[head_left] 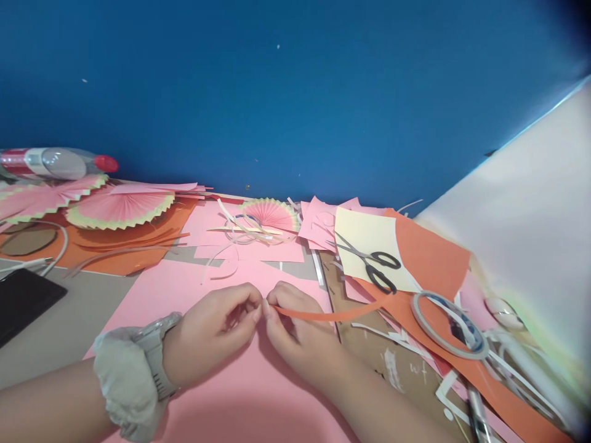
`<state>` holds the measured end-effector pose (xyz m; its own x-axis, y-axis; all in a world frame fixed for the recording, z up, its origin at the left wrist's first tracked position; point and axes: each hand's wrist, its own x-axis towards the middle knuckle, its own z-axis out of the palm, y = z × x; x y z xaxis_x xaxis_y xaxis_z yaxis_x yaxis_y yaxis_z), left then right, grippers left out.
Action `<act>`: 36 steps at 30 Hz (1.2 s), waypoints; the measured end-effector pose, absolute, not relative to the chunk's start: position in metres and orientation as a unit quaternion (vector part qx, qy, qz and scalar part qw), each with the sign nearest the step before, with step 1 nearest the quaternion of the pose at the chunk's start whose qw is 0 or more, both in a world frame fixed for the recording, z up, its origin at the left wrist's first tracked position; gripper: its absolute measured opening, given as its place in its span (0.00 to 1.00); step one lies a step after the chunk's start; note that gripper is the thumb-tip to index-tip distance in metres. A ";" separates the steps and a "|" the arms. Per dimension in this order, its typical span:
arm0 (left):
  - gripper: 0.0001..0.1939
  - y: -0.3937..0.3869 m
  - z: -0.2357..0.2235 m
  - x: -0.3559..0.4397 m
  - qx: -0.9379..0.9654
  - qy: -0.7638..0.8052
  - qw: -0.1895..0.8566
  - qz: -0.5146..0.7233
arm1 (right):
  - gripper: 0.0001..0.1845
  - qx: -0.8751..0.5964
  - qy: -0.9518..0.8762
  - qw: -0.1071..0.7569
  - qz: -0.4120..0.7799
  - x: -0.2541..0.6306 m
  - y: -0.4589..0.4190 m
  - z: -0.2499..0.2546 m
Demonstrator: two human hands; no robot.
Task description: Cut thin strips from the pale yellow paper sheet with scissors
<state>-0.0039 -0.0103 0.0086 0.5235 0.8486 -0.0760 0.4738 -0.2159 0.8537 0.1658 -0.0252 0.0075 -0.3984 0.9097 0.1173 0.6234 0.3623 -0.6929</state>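
Note:
Both hands meet over a large pink paper sheet [194,424]. An orange paper strip [332,316] runs from the pinched fingertips out to the right, its far end reaching the scissors. My right hand [305,332] has thumb and index finger closed on the strip's near end. My left hand [221,323], with a grey watch [159,357] and a pale scrunchie [122,381] at the wrist, is closed in a pinch at that same end. The very tip of the strip is hidden between the fingers.
Black-handled scissors [381,267] lie on cream paper [348,237] at the right, near a tape roll [418,314]. Pleated pink fans [124,206], a bottle [60,163] and a black phone-like slab [28,301] are at the left. A blue wall [277,104] stands behind.

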 end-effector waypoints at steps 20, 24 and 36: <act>0.06 -0.010 0.005 0.000 0.767 0.436 0.415 0.223 | 0.11 -0.478 -0.799 0.261 0.257 0.163 -0.026 0.010; 0.06 -0.010 0.006 0.000 0.769 0.431 0.416 0.224 | 0.12 -0.474 -0.801 0.263 0.254 0.163 -0.026 0.010; 0.08 -0.008 0.006 -0.002 0.729 0.408 0.489 0.251 | 0.14 -0.451 -0.719 0.367 0.381 0.169 -0.025 0.004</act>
